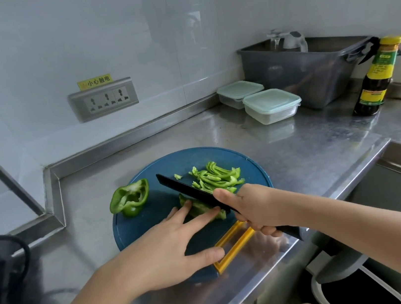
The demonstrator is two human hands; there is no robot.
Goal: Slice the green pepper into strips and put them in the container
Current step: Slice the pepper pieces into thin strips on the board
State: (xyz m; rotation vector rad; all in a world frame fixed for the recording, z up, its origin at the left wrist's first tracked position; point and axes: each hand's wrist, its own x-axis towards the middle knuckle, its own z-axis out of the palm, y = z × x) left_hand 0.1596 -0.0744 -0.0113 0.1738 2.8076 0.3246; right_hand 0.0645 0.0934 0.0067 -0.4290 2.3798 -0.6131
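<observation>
Green pepper piece (200,208), at the middle of the board (160,168), lies along the knife (187,190) blade; straight fingers of the left hand (162,251) press it; right hand (252,209) grips the handle.

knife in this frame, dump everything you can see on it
The knife is all black, matte, with a long straight blade and a black handle whose butt pokes out below the right hand gripping it. It lies diagonally over the blue cutting board, tip pointing away to the left, edge against the pepper piece that the left hand holds down.
</observation>
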